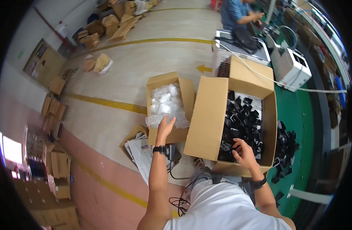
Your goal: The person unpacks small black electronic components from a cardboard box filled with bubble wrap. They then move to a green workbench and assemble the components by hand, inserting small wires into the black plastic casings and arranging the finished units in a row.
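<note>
My left hand (165, 127) is over the near end of an open carton (186, 96), touching a clear plastic bag (180, 119). White wrapped pieces (166, 99) fill that bag. The left thumb and fingers stand apart, and I see nothing held between them. My right hand (245, 154) hovers at the near side of a larger carton (206, 119) with its flaps spread. Loose black plastic parts (241, 119) lie heaped inside it. The right fingers are bent and parted from the thumb, with nothing visible in them. Dark bands circle both wrists.
More black parts (285, 149) are piled on the green surface right of the large carton. A small carton with papers (139, 149) sits near my left forearm. Black cable (180, 201) coils by my legs. A person (237, 15) works at the far right bench.
</note>
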Tool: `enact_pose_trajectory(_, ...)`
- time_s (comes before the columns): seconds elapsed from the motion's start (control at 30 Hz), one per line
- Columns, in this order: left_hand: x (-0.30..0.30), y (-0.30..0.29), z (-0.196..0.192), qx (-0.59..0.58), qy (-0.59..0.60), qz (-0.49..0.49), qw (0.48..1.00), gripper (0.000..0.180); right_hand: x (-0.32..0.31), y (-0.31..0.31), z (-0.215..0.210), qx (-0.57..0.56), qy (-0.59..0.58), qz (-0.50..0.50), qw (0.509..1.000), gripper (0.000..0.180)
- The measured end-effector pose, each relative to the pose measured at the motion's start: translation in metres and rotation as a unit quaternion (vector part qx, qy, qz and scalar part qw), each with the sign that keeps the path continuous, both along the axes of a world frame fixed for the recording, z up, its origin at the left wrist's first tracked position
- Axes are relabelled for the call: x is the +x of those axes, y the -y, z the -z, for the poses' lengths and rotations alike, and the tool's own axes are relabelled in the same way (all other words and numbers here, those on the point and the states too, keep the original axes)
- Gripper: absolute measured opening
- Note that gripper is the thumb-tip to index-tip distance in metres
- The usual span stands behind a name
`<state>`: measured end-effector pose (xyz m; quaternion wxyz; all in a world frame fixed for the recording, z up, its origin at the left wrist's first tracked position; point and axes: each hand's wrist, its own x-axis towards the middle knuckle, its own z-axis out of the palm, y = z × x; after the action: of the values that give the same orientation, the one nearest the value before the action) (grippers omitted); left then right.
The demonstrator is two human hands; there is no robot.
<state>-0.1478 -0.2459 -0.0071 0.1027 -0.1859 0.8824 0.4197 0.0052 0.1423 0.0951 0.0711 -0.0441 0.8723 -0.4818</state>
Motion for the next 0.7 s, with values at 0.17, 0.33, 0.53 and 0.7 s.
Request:
enact_pose_trajectory(0.17, 0.045, -0.078, 0.025, 0.267, -0.023, 0.118, 0.956, 0.057, 0.041, -0.069, 0.033, 0.125, 0.01, 0.067, 0.99, 0.029)
enact_pose_trajectory(0.33, 0.062, -0.096, 0.068, 0.077, -0.088, 0.191, 0.975, 0.071, 0.054, -0.109, 0.019, 0.166, 0.027, 0.062, 0.984, 0.017)
enact_pose_trajectory(0.53, 0.053, -0.131, 0.04, -0.113, -0.089, 0.237, 0.961, 0.07, 0.073, -0.191, 0.043, 0.159, -0.053, 0.205, 0.964, 0.016)
enact_pose_trajectory(0.7, 0.063, -0.167, 0.019, -0.066, -0.145, 0.232, 0.96, 0.045, 0.059, -0.32, 0.065, 0.184, -0.041, 0.334, 0.924, 0.017)
